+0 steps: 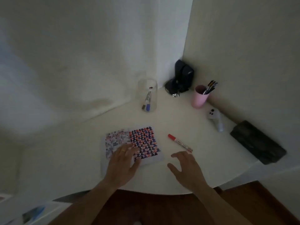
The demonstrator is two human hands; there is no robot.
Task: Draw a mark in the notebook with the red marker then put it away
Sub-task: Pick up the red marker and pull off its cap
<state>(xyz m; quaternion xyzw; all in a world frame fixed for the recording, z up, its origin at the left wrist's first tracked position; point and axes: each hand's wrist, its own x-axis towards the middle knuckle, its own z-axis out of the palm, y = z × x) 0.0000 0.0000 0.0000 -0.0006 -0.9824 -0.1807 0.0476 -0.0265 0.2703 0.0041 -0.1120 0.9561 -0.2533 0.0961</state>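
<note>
My left hand (123,161) lies flat on the patterned notebook (142,142), while my right hand (185,168) hovers spread and empty, the capped red marker (179,143) lying on the white table (178,117) just beyond my fingertips (174,155).

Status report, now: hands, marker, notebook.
Left hand flat on notebook. Right hand open beside red marker, not gripping. Marker capped on table. Path clear.

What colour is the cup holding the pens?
Pink; the cup shows in the head view, by the right wall.
</note>
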